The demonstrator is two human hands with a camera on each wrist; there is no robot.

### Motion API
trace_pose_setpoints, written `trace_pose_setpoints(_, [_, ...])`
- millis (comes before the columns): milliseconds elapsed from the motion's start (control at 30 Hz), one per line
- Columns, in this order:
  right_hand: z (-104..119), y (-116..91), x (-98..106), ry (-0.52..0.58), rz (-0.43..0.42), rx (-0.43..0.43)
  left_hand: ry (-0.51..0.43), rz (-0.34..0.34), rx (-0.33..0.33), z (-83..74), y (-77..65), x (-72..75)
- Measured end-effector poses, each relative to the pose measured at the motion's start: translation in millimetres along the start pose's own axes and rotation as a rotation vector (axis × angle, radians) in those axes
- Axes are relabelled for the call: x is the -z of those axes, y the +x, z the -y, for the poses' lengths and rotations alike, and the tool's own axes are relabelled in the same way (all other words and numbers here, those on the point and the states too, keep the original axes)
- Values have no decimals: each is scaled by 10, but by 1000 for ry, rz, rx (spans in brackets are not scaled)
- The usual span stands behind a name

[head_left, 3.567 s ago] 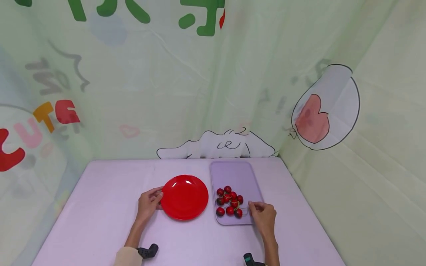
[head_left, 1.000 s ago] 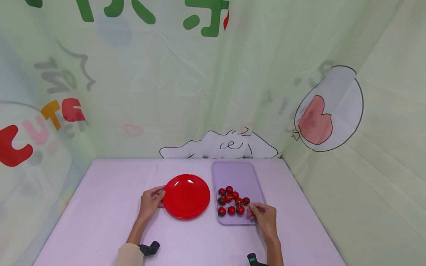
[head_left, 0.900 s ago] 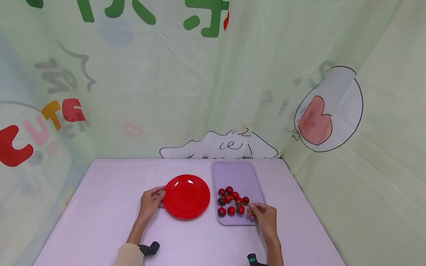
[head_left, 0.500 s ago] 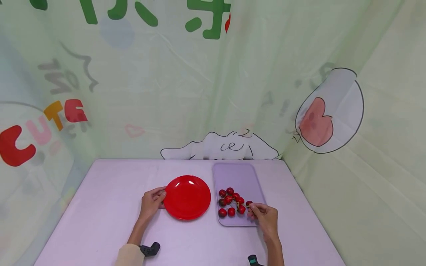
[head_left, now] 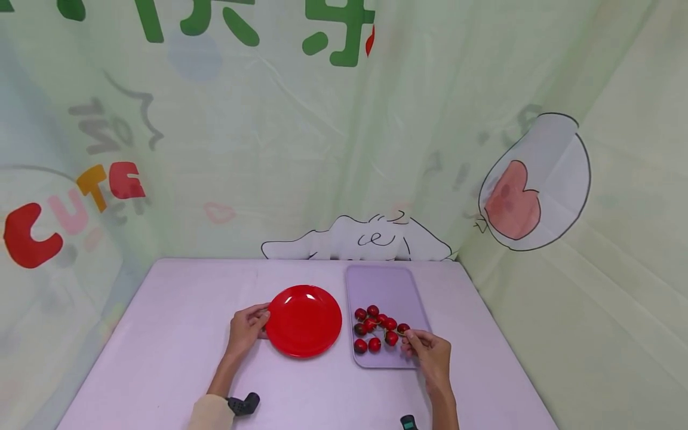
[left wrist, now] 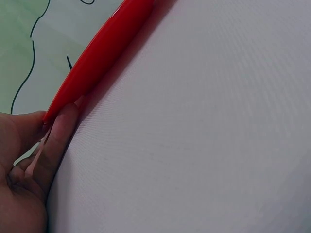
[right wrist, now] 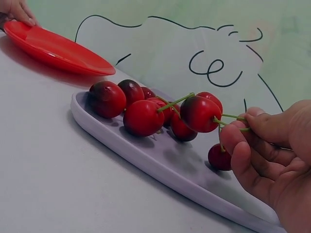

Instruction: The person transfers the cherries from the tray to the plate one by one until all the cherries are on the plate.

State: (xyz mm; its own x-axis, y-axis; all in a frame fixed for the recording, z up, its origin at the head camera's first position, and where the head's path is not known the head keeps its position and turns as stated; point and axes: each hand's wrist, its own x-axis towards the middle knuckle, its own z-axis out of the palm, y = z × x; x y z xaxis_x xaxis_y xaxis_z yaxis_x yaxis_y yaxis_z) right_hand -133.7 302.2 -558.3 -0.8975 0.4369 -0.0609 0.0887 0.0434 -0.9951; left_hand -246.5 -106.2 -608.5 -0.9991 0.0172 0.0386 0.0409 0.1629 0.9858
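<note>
My left hand (head_left: 246, 327) pinches the near-left rim of a red plate (head_left: 303, 322), thumb on top and fingers beneath, as the left wrist view shows. The plate holds nothing. My right hand (head_left: 432, 356) is at the right side of a lilac tray (head_left: 381, 283), where several dark red cherries (head_left: 371, 325) lie bunched in the near half. Between thumb and forefinger it pinches thin green stems (right wrist: 232, 116). They lead to a cherry (right wrist: 198, 114) that stands higher than the others in the right wrist view. A darker cherry (right wrist: 220, 158) hangs or lies just under the fingers.
The plate and tray stand side by side on a lilac-white table (head_left: 301, 394), with a narrow gap between them. A pale printed curtain (head_left: 258, 149) rises behind the table and along both sides. The tray has a low raised rim (right wrist: 146, 162).
The right hand has gone from the tray's right edge to the cherries and pinched stems; the rightmost cherry has shifted right, towards the fingers. The left hand keeps its hold on the plate.
</note>
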Motion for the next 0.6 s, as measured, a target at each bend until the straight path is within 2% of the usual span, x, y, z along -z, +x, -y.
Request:
trace_pose_setpoints(300, [17,-11,-26,62,-29,50,3,-7,-3,19,22,-9])
trace_pose_setpoints(600, [-47,14,-22,110,-35,64,20,-3,2,37,30,1])
